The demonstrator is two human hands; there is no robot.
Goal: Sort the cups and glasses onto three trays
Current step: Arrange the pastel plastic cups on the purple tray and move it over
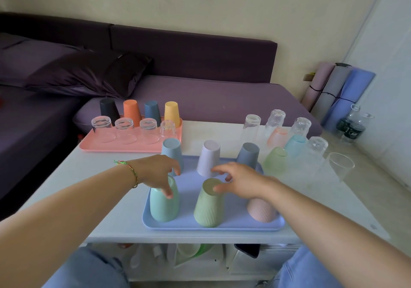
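Note:
A blue tray [235, 223] lies at the table's front with several upturned plastic cups on it. My left hand [155, 172] hovers over the teal cup [163, 207] at the tray's front left, its fingertips touching the top. My right hand [242, 181] is spread above the green cup [208, 207], thumb resting on its base, and it partly hides a pink cup [261, 210]. Light blue [171, 147], lilac [210, 156] and grey-blue [248, 154] cups form the back row. A pink tray [124, 146] at the back left carries several coloured cups and clear glasses.
On the right of the table stand tall clear glasses [275, 118], frosted green [275, 161], pink and blue cups, and one tilted clear glass [340, 167]. A purple sofa [200, 92] is behind the table. Rolled mats [338, 92] and bottles are at the far right.

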